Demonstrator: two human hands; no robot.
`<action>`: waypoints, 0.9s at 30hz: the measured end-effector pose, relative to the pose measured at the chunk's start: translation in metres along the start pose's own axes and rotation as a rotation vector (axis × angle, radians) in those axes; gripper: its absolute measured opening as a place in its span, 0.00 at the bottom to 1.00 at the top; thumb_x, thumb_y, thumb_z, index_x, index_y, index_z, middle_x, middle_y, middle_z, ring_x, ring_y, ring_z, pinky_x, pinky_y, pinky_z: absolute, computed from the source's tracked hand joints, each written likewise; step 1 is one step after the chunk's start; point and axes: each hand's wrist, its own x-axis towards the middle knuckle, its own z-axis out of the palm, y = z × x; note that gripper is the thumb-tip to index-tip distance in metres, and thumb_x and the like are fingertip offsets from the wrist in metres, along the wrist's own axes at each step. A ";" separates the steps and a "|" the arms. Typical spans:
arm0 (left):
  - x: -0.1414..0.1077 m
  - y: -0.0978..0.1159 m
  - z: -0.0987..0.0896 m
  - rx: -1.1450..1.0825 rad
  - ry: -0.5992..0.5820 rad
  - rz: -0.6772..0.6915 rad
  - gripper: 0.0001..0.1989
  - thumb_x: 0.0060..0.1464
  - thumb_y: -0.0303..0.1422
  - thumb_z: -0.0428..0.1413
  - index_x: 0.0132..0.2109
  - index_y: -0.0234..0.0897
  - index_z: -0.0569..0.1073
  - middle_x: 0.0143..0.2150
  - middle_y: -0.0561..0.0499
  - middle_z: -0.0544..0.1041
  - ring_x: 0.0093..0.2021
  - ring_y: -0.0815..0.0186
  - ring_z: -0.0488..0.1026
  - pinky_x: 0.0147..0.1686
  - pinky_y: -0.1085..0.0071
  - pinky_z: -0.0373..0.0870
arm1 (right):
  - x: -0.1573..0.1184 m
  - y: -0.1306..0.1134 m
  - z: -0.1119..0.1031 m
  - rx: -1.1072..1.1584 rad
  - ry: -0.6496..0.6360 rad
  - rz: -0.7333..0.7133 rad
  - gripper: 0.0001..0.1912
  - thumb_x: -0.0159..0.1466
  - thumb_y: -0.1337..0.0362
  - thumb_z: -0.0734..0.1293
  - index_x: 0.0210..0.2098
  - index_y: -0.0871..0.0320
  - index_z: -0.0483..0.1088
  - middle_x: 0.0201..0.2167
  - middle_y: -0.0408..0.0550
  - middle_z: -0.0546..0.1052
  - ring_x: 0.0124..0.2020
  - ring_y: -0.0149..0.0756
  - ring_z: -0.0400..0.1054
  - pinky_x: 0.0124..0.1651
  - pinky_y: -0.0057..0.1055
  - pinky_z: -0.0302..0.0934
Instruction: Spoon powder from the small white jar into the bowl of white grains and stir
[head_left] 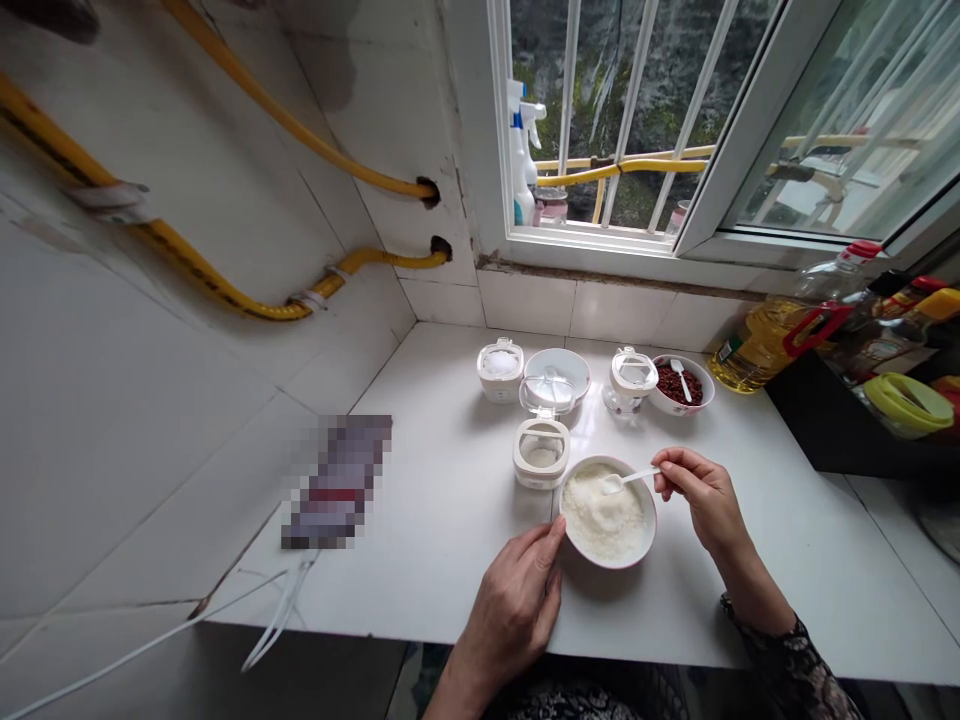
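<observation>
A small white plastic spoon point(637, 475) is pinched by its handle in my right hand point(697, 490), fingers closed. The spoon's head rests in white granules point(604, 515) that fill much of a white bowl point(632, 558). At the bowl's near left rim, my left hand point(517, 590) grips the edge with its fingertips; the fingers underneath are partly hidden. Just behind the bowl on the left stands a white seasoning jar point(541, 475) with its clear lid point(550, 392) raised, and pale contents show inside.
Behind are a jar of white contents point(500, 372), a bowl of white powder point(559, 362), a clear lidded jar point(631, 378) and a bowl of dark red pieces point(681, 385) with a spoon. An oil bottle point(757, 340) and black rack point(817, 410) stand right; a blurred item point(341, 480) lies left.
</observation>
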 end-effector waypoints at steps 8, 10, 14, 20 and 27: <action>0.001 -0.001 0.001 -0.007 0.003 -0.001 0.34 0.64 0.21 0.48 0.74 0.33 0.48 0.53 0.40 0.79 0.53 0.56 0.75 0.50 0.62 0.77 | 0.007 -0.015 0.023 0.071 -0.075 -0.103 0.13 0.55 0.55 0.73 0.31 0.59 0.75 0.21 0.45 0.77 0.22 0.32 0.67 0.28 0.30 0.65; 0.001 -0.001 0.001 -0.009 0.004 0.002 0.34 0.64 0.21 0.48 0.74 0.33 0.48 0.53 0.40 0.79 0.53 0.56 0.75 0.50 0.62 0.77 | 0.007 -0.018 0.036 -0.010 -0.090 -0.250 0.10 0.61 0.57 0.69 0.35 0.58 0.75 0.24 0.46 0.78 0.25 0.33 0.71 0.32 0.31 0.68; 0.001 -0.001 0.001 -0.011 -0.008 -0.004 0.34 0.64 0.21 0.48 0.74 0.32 0.49 0.52 0.40 0.79 0.53 0.56 0.75 0.51 0.61 0.77 | 0.005 -0.015 0.056 -0.290 -0.143 -0.678 0.07 0.68 0.67 0.63 0.42 0.56 0.74 0.31 0.48 0.80 0.31 0.36 0.75 0.36 0.33 0.70; 0.001 0.000 0.001 -0.039 -0.012 -0.008 0.34 0.64 0.21 0.48 0.74 0.31 0.49 0.51 0.39 0.79 0.54 0.55 0.75 0.51 0.60 0.77 | 0.007 -0.011 0.062 -0.635 -0.283 -1.216 0.16 0.67 0.78 0.59 0.46 0.58 0.73 0.34 0.52 0.82 0.33 0.39 0.72 0.37 0.36 0.69; 0.002 0.001 0.001 -0.038 -0.019 -0.014 0.34 0.63 0.22 0.48 0.74 0.30 0.48 0.51 0.39 0.79 0.53 0.54 0.75 0.50 0.58 0.78 | -0.001 -0.018 0.036 -0.324 -0.081 -0.647 0.05 0.67 0.67 0.65 0.40 0.56 0.75 0.28 0.45 0.80 0.29 0.36 0.76 0.35 0.31 0.69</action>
